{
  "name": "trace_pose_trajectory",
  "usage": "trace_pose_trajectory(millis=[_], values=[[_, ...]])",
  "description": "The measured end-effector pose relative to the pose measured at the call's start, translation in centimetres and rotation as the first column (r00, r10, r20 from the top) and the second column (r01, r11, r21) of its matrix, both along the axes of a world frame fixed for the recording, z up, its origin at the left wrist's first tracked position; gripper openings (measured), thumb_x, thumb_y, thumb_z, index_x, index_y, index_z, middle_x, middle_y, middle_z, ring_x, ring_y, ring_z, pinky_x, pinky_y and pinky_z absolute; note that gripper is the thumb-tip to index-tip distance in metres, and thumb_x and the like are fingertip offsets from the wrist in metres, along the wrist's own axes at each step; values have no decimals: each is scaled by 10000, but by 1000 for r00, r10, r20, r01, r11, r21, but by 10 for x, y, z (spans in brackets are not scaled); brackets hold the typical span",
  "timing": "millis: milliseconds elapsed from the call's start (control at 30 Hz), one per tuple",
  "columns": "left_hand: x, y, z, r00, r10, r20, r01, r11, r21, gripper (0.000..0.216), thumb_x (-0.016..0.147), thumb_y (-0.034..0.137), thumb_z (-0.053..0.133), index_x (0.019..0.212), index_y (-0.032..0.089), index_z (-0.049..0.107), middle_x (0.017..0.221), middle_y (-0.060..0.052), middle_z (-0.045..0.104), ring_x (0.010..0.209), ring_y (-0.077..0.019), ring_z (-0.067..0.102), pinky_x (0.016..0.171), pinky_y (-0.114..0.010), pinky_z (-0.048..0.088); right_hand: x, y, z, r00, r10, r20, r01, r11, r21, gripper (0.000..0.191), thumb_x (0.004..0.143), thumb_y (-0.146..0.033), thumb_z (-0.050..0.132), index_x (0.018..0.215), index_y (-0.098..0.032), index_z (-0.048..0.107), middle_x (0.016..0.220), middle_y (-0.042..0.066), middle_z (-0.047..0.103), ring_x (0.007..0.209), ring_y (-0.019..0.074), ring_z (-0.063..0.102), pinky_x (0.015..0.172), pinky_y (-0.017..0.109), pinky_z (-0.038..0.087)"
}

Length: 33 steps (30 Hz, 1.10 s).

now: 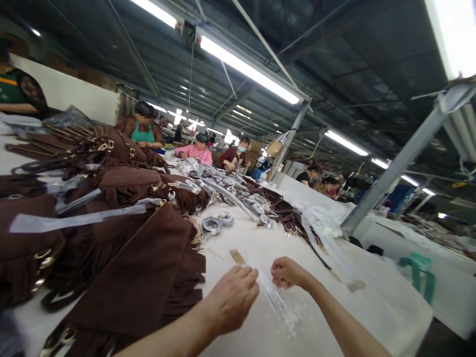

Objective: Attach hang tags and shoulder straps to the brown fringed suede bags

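Observation:
Over the white table (320,317), my left hand (236,297) has its fingers curled together; whatever is in them, if anything, is hidden. Just beyond its fingertips lies a small tan tag (236,257). My right hand (288,271) is a short way to the right, its fingers bent into a pinch, and I cannot make out what is in it. A bundle of thin clear plastic strands (277,300) lies on the table between and below the hands. To the left of my left hand spreads a dark brown fringed bag (137,267) with a gold zip along its edge.
More brown bags (126,181) with gold hardware pile up on the left. Ahead lie wrapped coiled straps (211,224) and dark brown straps (282,206). Clear plastic wrapping (320,218) is at the right edge. Several people sit across the table, one in pink sleeves (197,154).

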<state>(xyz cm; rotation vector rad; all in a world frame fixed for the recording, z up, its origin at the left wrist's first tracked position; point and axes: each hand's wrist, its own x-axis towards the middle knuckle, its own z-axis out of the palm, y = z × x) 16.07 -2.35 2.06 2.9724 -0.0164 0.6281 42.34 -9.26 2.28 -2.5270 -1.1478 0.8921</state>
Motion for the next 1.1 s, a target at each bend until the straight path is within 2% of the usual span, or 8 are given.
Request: trace_pose_trajectory(millis=[67,200,333,500,733,900,1000,1100], values=[[40,-4,-12,997,-70,-32,68,996,-49,273,919,263,518,1148,123,565,1339,-158,548,1239,-273,486,1089,-406,368,1,-1,-4,1000,6,-1,-6,1000,13,210,971,-338,584,1000,-136,635,856,2,663,651,111,628,592,259,549],[87,-6,-44,998,-33,-62,26,994,-110,395,938,334,520,1277,133,496,1392,-149,509,1313,-274,444,1143,-424,309,8,-2,-14,1000,9,4,-9,999,45,208,969,-333,589,928,-135,638,781,-19,646,581,90,594,541,230,522],[99,-5,-66,998,-32,-61,18,978,-209,404,962,382,472,1314,185,475,1401,-111,515,1357,-278,408,1175,-472,244,22,-2,-28,1000,-15,-9,16,994,107,188,956,-307,610,890,-132,635,753,-29,635,564,84,581,521,216,507],[101,-2,-69,995,-74,-67,54,961,-270,429,973,429,437,1332,202,490,1417,-107,518,1361,-301,410,1164,-500,250,41,4,-31,991,-94,-100,115,967,228,188,979,-314,573,951,-135,620,736,-40,611,515,69,546,475,197,481],[98,-2,-62,991,-82,-102,47,950,-309,453,967,428,434,1359,205,482,1455,-112,494,1371,-309,402,1164,-517,249,62,18,2,950,-185,-253,287,836,468,193,988,-318,557,928,-138,599,681,-67,542,441,40,441,391,157,380],[105,4,-82,994,-89,-65,65,951,-301,481,963,450,448,1384,218,455,1485,-111,468,1389,-313,387,1174,-540,245,66,29,28,896,-197,-397,411,706,577,202,985,-323,557,894,-144,578,651,-83,492,413,28,369,355,144,305],[123,10,-100,994,-92,-58,78,974,-212,473,943,453,512,1357,227,482,1440,-122,521,1343,-325,455,1128,-569,329,54,37,49,866,-143,-479,442,668,599,203,962,-293,573,818,-152,546,607,-93,443,386,18,307,327,130,220],[139,16,-99,995,-67,-74,59,992,-113,284,972,372,508,1214,259,602,1293,-99,644,1203,-295,590,1007,-527,473,27,46,70,845,-51,-533,429,659,618,184,899,-284,614,786,-161,536,589,-88,424,366,3,248,320,114,148]])
